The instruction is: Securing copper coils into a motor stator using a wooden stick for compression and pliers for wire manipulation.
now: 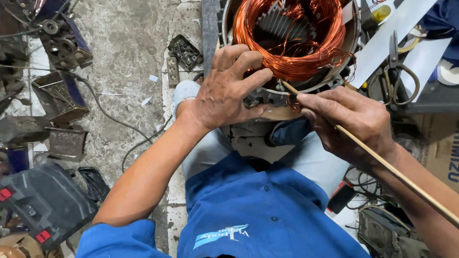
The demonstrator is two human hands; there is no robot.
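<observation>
Pressing my left hand (pixel 224 91) flat, fingers spread, on the coiled copper wire winding (pixel 291 43) inside the round grey metal stator housing (pixel 351 45), I pinch a thin wooden stick (pixel 382 162) in my right hand (pixel 351 124), its tip at the housing's near rim. Steel scissors (pixel 399 71) lie right of the housing; a brown cardboard box (pixel 440 143) sits below them.

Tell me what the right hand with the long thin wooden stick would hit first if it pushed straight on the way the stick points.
Probably the coiled copper wire bundle in the round metal motor housing: the right hand aims the thin wooden stick up-left, its tip already at the coil's lower edge.
</observation>
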